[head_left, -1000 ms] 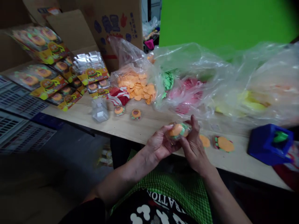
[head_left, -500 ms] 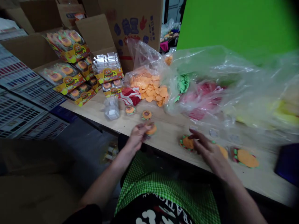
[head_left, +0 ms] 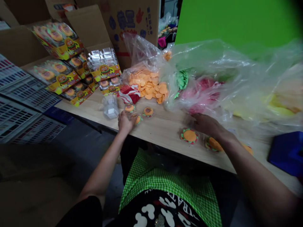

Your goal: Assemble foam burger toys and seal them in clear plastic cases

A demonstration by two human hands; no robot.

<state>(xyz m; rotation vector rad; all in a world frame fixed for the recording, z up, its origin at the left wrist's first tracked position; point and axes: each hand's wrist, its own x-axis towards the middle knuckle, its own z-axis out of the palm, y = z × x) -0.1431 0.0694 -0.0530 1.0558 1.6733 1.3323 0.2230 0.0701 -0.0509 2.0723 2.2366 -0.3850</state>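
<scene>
In the head view, my left hand is closed around the edge of a small toy burger at the table's near edge. Two more burgers, one at the back left and one to its right, sit close by. My right hand points leftward over the table, its fingers together at a faint clear plastic piece; what they grip is hidden. Below that hand lies an open-faced burger in a clear shell. Another burger is partly behind my right forearm.
Clear plastic shells stand left of the burgers, before stacked display boxes. Loose orange foam pieces, a red-and-white wrapper and large clear bags line the back. A blue bin sits at right.
My left hand has carried the burger leftward to the other finished-looking ones. My right hand has moved up and away from the open-faced burger, deeper over the table.
</scene>
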